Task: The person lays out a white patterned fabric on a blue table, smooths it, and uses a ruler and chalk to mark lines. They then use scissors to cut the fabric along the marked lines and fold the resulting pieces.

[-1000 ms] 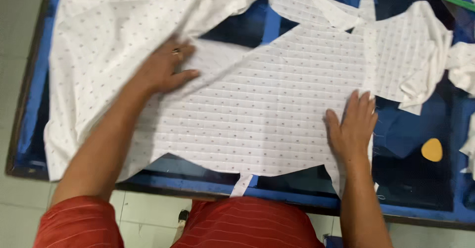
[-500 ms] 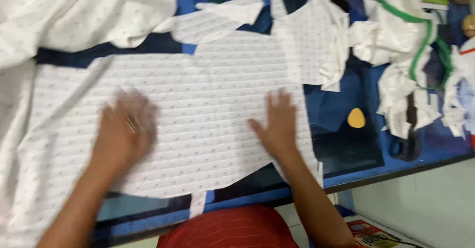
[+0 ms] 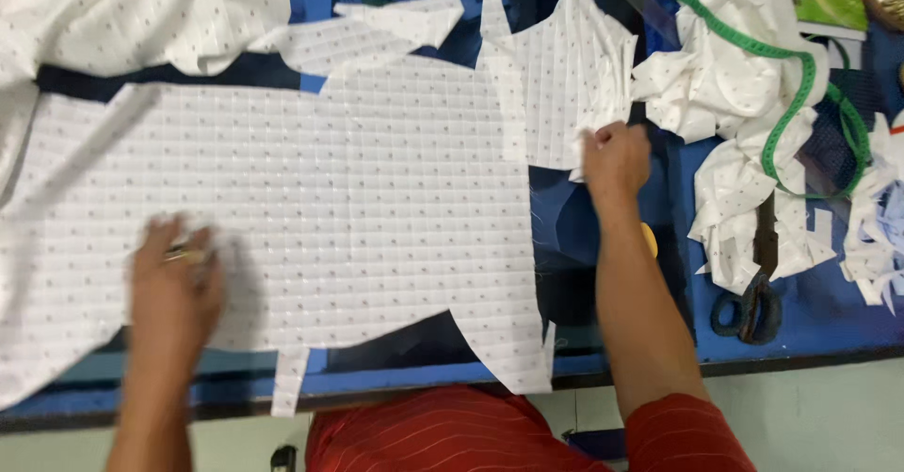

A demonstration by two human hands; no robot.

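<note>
A large cut piece of white dotted fabric [image 3: 358, 199] lies spread flat on the blue table [image 3: 829, 326]. My left hand [image 3: 174, 279], with a ring on one finger, presses flat on its near left part. My right hand [image 3: 614, 157] has its fingers closed on the edge of a smaller cut piece of the same cloth [image 3: 565, 86], at the far right of the big piece. A yellow chalk piece [image 3: 650, 239] peeks out beside my right forearm.
A heap of white fabric scraps [image 3: 734, 105] lies at the right, with a green measuring tape [image 3: 786, 105] looped over it. Black scissors [image 3: 749, 307] rest near the table's front right edge. More white cloth [image 3: 113, 11] is bunched at the far left.
My right hand left the big piece's near edge and reached farther away to take the smaller piece's edge. My left hand stays pressed on the cloth. The view shifted right.
</note>
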